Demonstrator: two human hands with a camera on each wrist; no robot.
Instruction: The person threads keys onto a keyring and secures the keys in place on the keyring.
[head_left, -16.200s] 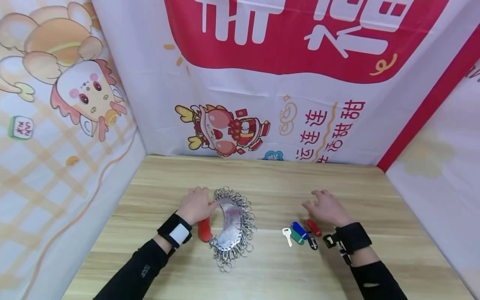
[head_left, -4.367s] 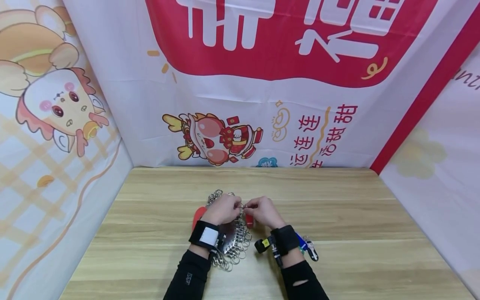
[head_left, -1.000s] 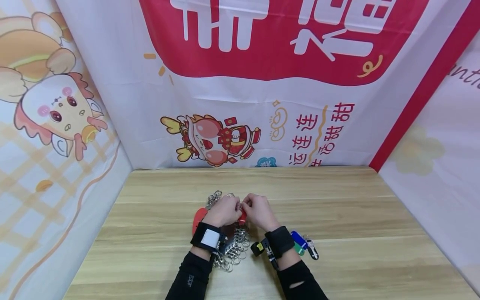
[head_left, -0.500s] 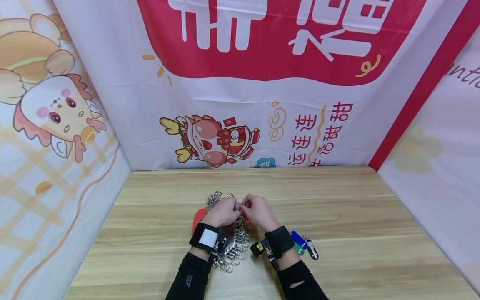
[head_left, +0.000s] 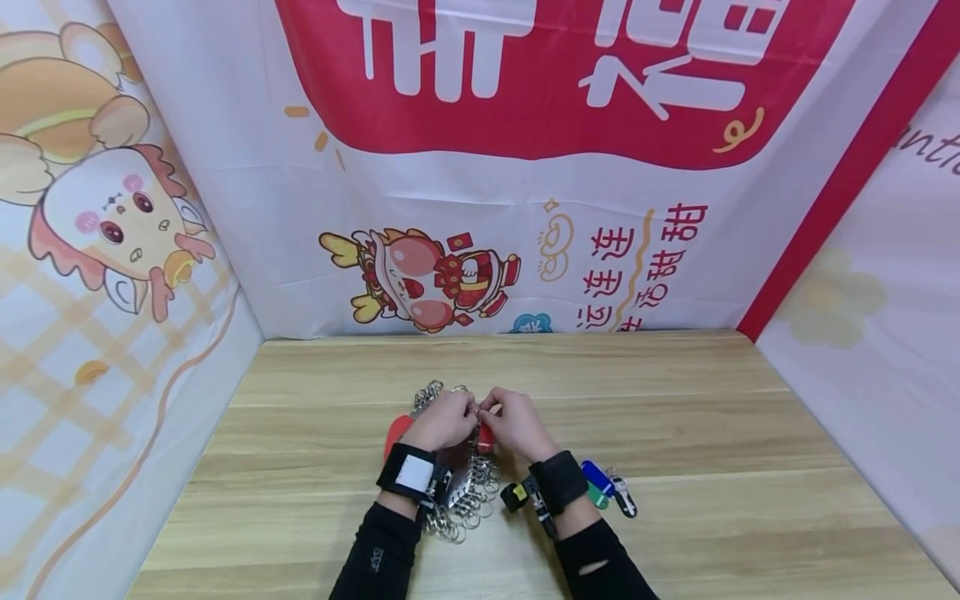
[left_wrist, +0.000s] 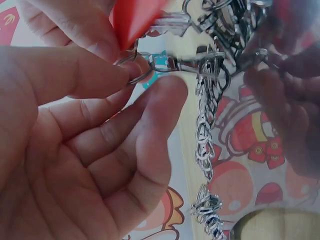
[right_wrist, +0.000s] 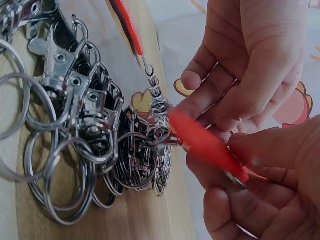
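Note:
A crescent-shaped metal key holder point(right_wrist: 65, 60), its outer edge lined with small clips and split rings point(head_left: 468, 504), lies on the table; a red grip point(head_left: 397, 435) shows on its left. My left hand point(head_left: 444, 421) pinches one clipped split ring point(left_wrist: 142, 75) between thumb and forefinger. Beside it my right hand point(head_left: 517, 425) has its thumb and fingertips at the same ring. From there hangs a red key tag point(head_left: 486, 439), blurred in the right wrist view, with a silver key point(left_wrist: 172, 22) next to it. The fingers partly hide where tag and ring meet.
Right of my right wrist lie a blue key tag point(head_left: 596, 477), a green key tag point(head_left: 597, 497) and a small black tag point(head_left: 624, 502) on the wooden table point(head_left: 712, 433). A printed cloth point(head_left: 450, 192) stands behind the table.
The red tag, first lying with the others at right, is now between my hands, which have come together over the key holder. In the last second it swings slightly while both hands stay nearly put.

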